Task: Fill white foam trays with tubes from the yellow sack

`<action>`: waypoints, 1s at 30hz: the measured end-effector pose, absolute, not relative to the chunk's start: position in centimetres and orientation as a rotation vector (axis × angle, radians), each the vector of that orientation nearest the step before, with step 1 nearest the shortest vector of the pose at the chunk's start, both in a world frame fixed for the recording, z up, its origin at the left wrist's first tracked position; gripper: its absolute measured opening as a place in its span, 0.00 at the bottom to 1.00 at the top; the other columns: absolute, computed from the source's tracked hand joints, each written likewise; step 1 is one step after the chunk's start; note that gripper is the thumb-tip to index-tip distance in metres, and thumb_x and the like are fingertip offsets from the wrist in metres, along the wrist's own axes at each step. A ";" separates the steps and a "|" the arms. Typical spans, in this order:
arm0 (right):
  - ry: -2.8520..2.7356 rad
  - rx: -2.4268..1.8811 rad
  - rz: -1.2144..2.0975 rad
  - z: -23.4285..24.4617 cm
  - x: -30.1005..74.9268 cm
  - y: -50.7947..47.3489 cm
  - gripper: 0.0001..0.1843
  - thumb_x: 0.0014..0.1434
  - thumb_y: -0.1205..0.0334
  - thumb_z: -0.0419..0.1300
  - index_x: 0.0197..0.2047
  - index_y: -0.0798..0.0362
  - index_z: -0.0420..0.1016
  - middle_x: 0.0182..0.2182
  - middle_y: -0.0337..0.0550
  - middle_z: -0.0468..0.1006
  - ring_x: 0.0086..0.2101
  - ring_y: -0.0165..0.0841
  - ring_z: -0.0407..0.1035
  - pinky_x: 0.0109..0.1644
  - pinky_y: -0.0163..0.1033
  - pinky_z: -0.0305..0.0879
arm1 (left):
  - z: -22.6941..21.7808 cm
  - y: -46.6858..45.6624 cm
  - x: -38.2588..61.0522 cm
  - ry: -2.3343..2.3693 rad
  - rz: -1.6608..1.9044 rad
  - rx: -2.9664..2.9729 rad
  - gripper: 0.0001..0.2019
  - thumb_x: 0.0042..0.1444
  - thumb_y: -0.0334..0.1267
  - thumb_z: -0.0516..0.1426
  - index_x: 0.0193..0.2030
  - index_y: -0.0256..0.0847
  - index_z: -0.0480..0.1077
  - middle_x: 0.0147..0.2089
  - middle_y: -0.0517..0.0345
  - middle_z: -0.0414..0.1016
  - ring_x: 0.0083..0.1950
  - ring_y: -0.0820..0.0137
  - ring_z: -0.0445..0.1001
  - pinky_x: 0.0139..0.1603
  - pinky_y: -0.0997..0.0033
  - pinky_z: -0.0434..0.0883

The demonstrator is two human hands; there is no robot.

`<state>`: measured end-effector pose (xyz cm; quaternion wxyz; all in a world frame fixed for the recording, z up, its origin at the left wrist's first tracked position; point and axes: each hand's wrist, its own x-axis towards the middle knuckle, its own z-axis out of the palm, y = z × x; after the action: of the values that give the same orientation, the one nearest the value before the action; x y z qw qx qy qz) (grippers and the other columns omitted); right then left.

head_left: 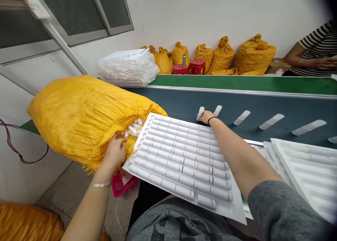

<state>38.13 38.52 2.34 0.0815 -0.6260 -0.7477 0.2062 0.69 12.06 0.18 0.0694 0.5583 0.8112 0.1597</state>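
My left hand [115, 152] is at the mouth of a yellow woven sack [86, 111]. Its visible fingers are apart, with none of the loose white plastic tubes [133, 129] seen in its grasp. Out over the dark conveyor belt [179, 102], my right hand [207, 117] is closed on a white plastic tube [200, 111] standing on the belt; the wrist has a black band. Between my arms lies a white plastic tray [147, 126], slanted across my lap, its grooves filled with rows of printed white tubes. A gap shows in the nearest row.
More tubes [242, 117] stand spaced along the belt to the right. Partly filled white trays [305, 163] are stacked at my right. A plastic-wrapped bundle [126, 67] sits behind the sack. Tied yellow sacks [222, 54], red stools [197, 66] and a person in a striped top [316, 54] are beyond.
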 end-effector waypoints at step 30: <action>-2.188 -1.164 0.686 2.1 44.7 8.9 0.11 0.59 0.64 0.56 0.47 0.50 0.68 0.38 0.46 0.76 0.34 0.37 0.73 0.37 0.41 0.72 | 3.9 8.0 14.2 1.297 1.747 0.938 0.25 0.49 0.39 0.66 0.51 0.49 0.61 0.43 0.59 0.77 0.44 0.69 0.77 0.47 0.67 0.73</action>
<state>44.67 8.95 2.11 0.2813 -0.4344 -0.8164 0.2561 14.16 8.00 3.95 0.3765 0.3667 0.5072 0.6830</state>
